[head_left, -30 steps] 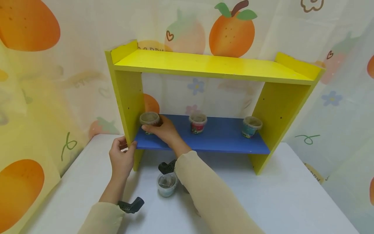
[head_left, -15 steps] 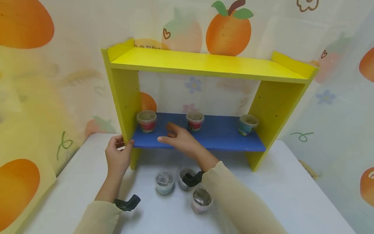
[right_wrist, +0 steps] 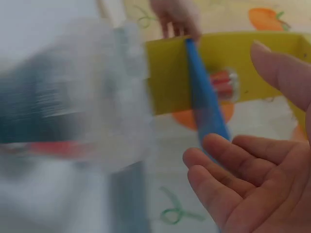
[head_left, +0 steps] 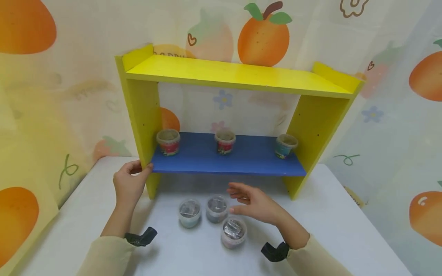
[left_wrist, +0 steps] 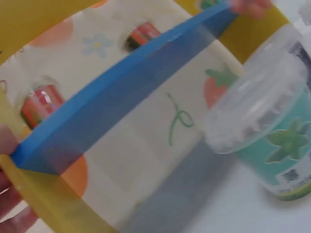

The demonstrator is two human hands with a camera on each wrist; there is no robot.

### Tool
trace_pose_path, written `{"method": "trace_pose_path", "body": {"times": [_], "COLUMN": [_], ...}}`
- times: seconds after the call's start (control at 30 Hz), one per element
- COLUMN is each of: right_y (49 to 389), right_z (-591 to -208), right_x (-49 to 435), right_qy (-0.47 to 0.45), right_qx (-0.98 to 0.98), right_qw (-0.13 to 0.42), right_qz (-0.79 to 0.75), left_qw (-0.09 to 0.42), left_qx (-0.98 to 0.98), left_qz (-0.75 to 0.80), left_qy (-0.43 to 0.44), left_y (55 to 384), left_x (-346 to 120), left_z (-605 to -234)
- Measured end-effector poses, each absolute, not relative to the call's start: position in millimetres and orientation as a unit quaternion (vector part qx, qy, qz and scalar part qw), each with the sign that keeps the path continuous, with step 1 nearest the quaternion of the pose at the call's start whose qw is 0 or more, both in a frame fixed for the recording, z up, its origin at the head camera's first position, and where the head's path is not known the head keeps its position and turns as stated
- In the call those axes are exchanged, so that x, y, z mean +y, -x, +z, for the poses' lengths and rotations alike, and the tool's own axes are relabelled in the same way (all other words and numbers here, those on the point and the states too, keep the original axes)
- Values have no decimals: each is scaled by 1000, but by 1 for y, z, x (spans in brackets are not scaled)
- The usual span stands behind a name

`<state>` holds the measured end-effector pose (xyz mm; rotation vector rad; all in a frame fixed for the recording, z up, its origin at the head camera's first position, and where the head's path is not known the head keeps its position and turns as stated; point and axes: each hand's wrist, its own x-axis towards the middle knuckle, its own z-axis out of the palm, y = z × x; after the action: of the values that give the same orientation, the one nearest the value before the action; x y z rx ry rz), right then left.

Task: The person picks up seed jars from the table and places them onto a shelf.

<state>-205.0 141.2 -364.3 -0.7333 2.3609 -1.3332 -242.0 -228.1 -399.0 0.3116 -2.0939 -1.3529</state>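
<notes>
My left hand (head_left: pixel 129 182) grips the lower left side panel of a small yellow shelf (head_left: pixel 241 78), thumb at the front edge of its blue board (head_left: pixel 221 163). Held open, my right hand (head_left: pixel 257 203) hovers just right of several lidded plastic cups on the table: a pale green cup (head_left: pixel 189 214), a greyish cup (head_left: pixel 216 209) and a pinkish cup (head_left: pixel 233 233). On the blue board stand a red cup (head_left: pixel 168 142) at the left end, another red cup (head_left: pixel 225 142) in the middle and a teal cup (head_left: pixel 286 146) at the right.
A white table (head_left: pixel 331 230) carries the shelf and the loose cups. Behind it hangs a curtain (head_left: pixel 86 96) printed with oranges and strawberries. Each wrist wears a black camera mount, such as the right mount (head_left: pixel 275 252).
My right hand has let go of the left red cup on the blue board and moved down and right toward the table cups. The left hand keeps its grip on the panel.
</notes>
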Motion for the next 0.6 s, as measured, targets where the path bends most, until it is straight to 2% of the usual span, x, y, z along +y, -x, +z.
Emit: {"method": "trace_pose_path", "body": {"times": [0.27,0.6], "right_y": [190,177], "right_z": [-408,-422], "right_x": [157,161], "right_qy": [249,222], "right_qx": [818,819], "right_qw": [219,238], "right_qz": [-471,-473], "left_qw": [223,145], "left_qx": [-819,-856], "left_qz": [-522,-495], "left_qy": [-82,-35], "left_y": [238,237], "left_x": [-251,-266], "left_z": [-385,-383]}}
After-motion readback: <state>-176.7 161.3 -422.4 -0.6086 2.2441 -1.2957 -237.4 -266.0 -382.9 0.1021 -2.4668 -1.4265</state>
